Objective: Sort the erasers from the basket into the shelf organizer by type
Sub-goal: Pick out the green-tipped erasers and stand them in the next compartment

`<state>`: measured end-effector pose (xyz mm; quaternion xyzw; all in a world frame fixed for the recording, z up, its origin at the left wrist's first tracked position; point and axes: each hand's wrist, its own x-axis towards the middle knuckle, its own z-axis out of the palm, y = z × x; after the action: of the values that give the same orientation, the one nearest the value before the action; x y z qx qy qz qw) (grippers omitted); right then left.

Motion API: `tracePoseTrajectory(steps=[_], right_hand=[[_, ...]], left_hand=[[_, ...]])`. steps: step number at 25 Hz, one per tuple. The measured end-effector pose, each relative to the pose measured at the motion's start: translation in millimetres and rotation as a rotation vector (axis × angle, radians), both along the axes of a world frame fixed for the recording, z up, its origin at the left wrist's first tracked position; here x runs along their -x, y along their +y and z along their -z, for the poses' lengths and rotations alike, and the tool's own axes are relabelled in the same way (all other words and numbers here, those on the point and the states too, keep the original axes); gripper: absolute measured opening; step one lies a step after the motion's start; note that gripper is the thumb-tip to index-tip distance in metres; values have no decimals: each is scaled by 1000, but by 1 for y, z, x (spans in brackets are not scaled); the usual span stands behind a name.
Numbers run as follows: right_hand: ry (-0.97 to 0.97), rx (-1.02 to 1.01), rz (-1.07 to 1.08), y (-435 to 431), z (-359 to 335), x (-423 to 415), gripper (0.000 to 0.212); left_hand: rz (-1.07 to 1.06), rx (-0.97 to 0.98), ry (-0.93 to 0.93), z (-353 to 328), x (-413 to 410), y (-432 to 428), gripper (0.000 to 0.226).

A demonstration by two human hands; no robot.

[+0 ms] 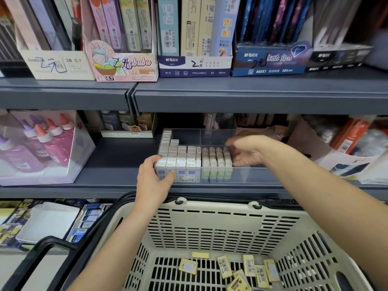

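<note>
From my remote seat, the feed is filled by a dark blue-grey metal shelf unit (231, 97) in a stationery shop, with 3 levels in sight. The top level carries 5 open display boxes of pencil leads and pens standing side by side. On the middle level, at the left, sits a clear case of glue bottles (42, 148) with orange caps.

Below the middle shelf's front edge is a beige slotted basket (210, 219) with black handles. Both forearms reach over it.

A clear organizer (260, 173) stands at the front of the middle shelf. 2 of its compartments hold upright rows: white erasers (178, 156) on the left, green-sleeved erasers (216, 160) just beside them across a divider.

My left hand (153, 179) grasps the organizer's front left corner, fingers curled over the nearest white erasers and thumb pressed on the front wall. My right hand (247, 152) hovers over the back of the green-sleeved rows with fingers bent. I cannot tell whether it pinches anything.

Yellow erasers (247, 267) lie scattered flat on the basket floor, some touching.
</note>
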<state>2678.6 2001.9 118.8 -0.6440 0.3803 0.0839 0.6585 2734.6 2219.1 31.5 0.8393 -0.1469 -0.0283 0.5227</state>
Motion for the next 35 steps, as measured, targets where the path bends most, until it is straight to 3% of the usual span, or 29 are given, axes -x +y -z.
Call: tracePoseTrajectory(steps=[6,11,18,21,24,27,31,33,35], right_hand=[[88,-183,65,-5,9,-16,38],[118,-68,0,-1,9,-13,24],[127,21,-42,0,-5,0,28],[-8,150,8,-4,-9,19,33],[-237,435,36,8,-1,62,18],[-235,458,-245,45,28,128,20],[138,609,-856,69,86,187,17],[272,735,-1057,67,104,199,31],[344,878,-1175,64,119,202,32]], left_hand=[[16,12,0,1,0,1,52],[15,-8,-30,1,1,1,51],[25,55,31,1,-1,5,44],[3,97,12,-8,12,10,41],[-4,121,-154,-11,48,19,35],[214,49,-148,1,96,24,34],[548,-362,34,40,139,15,41],[691,-475,157,59,151,11,43],[817,-576,281,80,159,9,45]])
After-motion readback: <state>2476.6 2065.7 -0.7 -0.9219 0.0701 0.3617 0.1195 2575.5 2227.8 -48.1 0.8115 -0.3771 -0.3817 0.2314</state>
